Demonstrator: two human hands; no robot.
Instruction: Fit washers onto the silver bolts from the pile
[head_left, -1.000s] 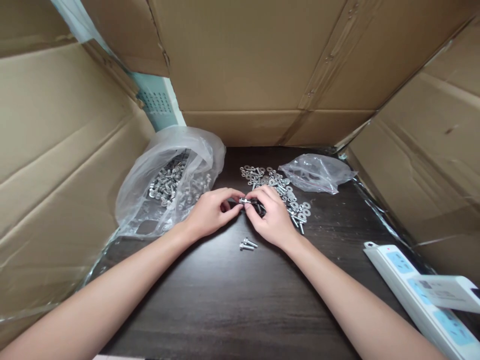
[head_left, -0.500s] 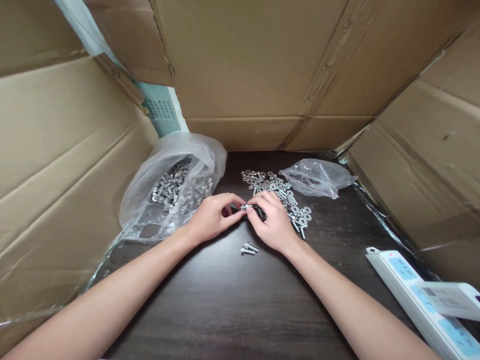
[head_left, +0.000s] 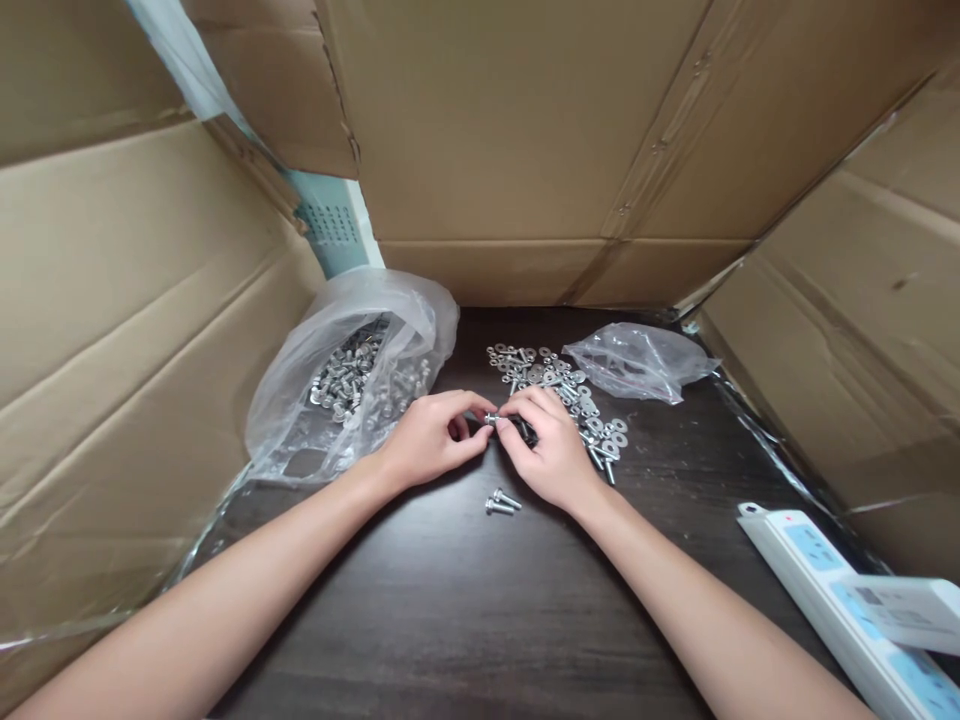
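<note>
From here I can see a small metal bolt (head_left: 491, 419) held level just above the dark table (head_left: 480, 610), pinched between the fingers of the left hand (head_left: 435, 435) at its head end and those of the right hand (head_left: 551, 445) at its other end. Two bolts (head_left: 502, 502) lie side by side on the near side of the hands, while a spread of washers, nuts and bolts (head_left: 592, 420) sits beyond and beside the right hand, near a crumpled clear bag (head_left: 641, 362); past the left hand, an open plastic bag (head_left: 281, 410) holds many more bolts (head_left: 349, 375).
</note>
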